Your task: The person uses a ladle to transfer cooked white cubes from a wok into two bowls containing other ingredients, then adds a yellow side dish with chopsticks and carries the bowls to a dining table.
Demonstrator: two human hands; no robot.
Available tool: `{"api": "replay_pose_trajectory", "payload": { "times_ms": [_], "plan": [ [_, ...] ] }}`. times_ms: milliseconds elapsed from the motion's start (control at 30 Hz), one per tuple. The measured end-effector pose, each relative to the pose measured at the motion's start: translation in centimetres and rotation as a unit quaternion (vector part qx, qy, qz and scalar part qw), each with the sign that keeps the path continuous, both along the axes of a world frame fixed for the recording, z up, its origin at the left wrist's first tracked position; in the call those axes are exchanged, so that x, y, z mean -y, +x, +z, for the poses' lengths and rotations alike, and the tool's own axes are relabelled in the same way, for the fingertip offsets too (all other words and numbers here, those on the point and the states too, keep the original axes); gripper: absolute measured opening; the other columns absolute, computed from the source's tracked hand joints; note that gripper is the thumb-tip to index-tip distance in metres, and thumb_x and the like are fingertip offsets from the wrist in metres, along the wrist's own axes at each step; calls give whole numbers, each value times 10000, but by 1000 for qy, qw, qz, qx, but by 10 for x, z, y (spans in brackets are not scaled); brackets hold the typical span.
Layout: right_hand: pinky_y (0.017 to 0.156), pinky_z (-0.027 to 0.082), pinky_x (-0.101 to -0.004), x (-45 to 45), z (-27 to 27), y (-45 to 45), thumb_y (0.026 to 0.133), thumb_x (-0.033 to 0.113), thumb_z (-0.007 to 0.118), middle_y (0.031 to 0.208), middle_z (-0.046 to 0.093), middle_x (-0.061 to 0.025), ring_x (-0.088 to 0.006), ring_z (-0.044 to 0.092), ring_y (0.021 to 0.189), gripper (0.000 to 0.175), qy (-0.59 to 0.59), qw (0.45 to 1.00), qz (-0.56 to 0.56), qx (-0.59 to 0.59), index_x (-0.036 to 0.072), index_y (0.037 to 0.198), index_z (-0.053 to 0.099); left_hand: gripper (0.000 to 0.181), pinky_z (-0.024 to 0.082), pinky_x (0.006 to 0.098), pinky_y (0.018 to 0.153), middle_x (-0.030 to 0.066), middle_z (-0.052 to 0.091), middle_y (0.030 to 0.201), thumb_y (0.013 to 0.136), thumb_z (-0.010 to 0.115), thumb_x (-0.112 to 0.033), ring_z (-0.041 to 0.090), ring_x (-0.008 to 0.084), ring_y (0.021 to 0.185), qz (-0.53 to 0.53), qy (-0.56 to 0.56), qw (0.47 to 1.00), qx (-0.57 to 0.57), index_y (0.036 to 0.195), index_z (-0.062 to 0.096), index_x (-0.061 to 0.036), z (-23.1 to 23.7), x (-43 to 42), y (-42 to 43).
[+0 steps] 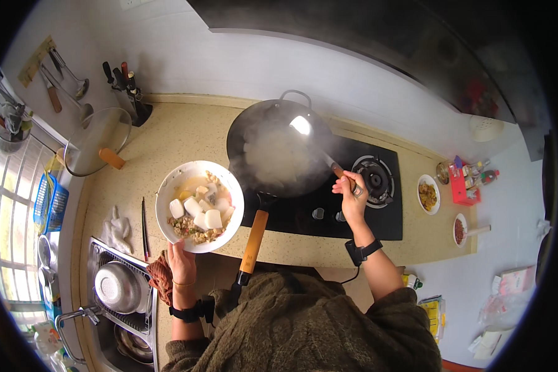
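My left hand (182, 264) grips the near rim of a white bowl (162, 222), tilted slightly, over the counter just left of the wok. In the bowl lie several smooth white chunks (213, 219), a minced, chopped mixture (186, 228) and some pale liquid. My right hand (353, 195) is closed around the wooden handle of a metal cooking utensil (333, 162). Its working end dips into the dark wok (237, 135) on the left burner; steam hides its shape. Pale, steaming contents (279, 156) cover the wok's bottom. The wok's long wooden handle (254, 242) points towards my body.
Right of the wok is a bare gas burner (376, 180). Beyond the black cooktop (297, 223) stand two small food dishes (428, 194) and a red condiment rack (461, 186). On the left are a glass lid (90, 149), chopsticks (144, 228), a sink (151, 321) and a knife block (135, 104).
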State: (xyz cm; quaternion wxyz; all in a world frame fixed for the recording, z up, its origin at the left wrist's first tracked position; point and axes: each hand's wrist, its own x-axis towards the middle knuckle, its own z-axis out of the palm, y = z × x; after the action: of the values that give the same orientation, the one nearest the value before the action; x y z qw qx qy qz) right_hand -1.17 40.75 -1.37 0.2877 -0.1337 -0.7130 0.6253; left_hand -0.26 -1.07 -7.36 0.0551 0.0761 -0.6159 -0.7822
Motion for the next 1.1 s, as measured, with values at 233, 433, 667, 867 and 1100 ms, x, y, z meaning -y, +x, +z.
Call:
{"api": "replay_pose_trajectory", "payload": {
  "times_ms": [233,433,667,867,1100],
  "plan": [
    [578,538,-306,28,-9,-12,878,131,545,761,595,-121,-194,609,619,180,-219,975,1,41,9,1009,521,219,452,241,672,31,507,889,872,426,-108,520,119,787,29,-392,913,-108,1081,478,-65,-2,11,13],
    [580,539,-315,38,-2,-8,878,149,544,751,600,-135,-205,614,612,185,-254,966,-2,56,2,987,519,213,432,225,642,26,504,866,873,426,-115,506,109,761,34,-409,904,-117,1073,481,-68,1,10,12],
    [575,540,-313,41,15,14,888,173,530,737,613,-147,-207,624,627,182,-257,963,12,76,9,965,533,177,421,216,622,16,489,845,870,431,-114,486,98,733,48,-227,970,-71,1018,503,-52,-5,3,10],
    [510,531,-298,44,35,39,879,193,544,703,617,-158,-211,614,548,204,-239,967,-18,83,5,959,536,196,443,237,655,39,529,946,883,424,-79,521,113,821,41,-568,789,-229,1056,506,-37,-12,6,5],
    [479,519,-280,40,63,59,893,164,513,707,608,-147,-189,604,538,183,-127,991,-34,25,5,983,520,365,444,353,886,102,488,1190,914,398,-90,501,206,1055,-58,143,983,101,1273,374,-30,-5,-21,-10]
  ]
}}
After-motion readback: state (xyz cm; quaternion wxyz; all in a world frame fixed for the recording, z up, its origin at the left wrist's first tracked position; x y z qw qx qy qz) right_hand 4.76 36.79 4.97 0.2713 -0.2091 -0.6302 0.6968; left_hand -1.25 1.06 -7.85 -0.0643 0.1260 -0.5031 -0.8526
